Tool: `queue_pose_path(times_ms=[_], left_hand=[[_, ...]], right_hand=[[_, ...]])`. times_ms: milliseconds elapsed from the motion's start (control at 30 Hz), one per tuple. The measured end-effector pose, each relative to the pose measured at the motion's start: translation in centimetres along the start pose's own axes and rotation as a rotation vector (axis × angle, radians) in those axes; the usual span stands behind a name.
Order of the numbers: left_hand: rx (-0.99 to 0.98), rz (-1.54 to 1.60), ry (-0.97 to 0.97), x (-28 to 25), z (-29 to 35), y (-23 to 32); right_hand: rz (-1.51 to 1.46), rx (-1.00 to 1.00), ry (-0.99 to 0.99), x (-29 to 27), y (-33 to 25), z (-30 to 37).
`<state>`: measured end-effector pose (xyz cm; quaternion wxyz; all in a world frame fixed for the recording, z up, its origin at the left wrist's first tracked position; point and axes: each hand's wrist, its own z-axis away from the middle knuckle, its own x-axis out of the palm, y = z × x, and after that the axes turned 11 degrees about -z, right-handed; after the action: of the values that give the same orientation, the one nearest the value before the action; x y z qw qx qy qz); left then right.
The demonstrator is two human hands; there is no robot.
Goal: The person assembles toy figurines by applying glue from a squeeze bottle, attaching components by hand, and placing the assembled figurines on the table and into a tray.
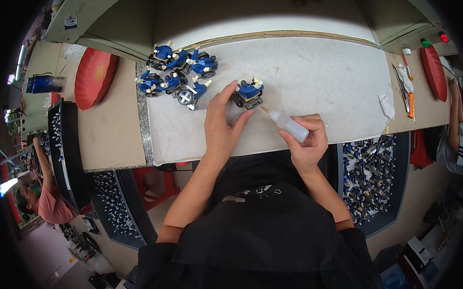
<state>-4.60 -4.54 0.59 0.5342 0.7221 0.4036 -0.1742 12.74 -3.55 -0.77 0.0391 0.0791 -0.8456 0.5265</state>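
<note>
our bench (114, 145) runs across the view, a white sheet (326, 71) covering much of it. below its right end sits a tray (405, 171) crowded with small blue and dark pieces. on the sheet's left part we have a cluster of wheeled figures (199, 67), packed so close that one knock from our left side could, we judge, shift several.

our left grip (224, 121) has thumb and forefinger parted around the near left of a lone figure (251, 90); whether they press on it we cannot tell. our right grip (309, 139) is clamped on a squeeze bottle (292, 127), tilted toward that figure.

the lone figure rests on the sheet, between our hands and right of the cluster. with wheels beneath it, a loose left hold might let it roll.

smallest is the bottle's nozzle (265, 109), just beside the figure's base; contact is too fine to tell. squeezing too hard could overrun the spot, and a wobbling wrist could wet a wheel or our left thumb.
</note>
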Motion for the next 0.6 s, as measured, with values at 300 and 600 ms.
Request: queue_pose_path(times_ms=[300,600], left_hand=[[-0.015,0.042,0.042,0.14,-0.13,0.1],[0.002,0.004,0.002,0.0,-0.07,-0.04]], right_hand=[[0.013,-0.007,-0.011,0.13,-0.01,-0.06],[0.049,-0.029,-0.002,0.12,0.19,-0.02]])
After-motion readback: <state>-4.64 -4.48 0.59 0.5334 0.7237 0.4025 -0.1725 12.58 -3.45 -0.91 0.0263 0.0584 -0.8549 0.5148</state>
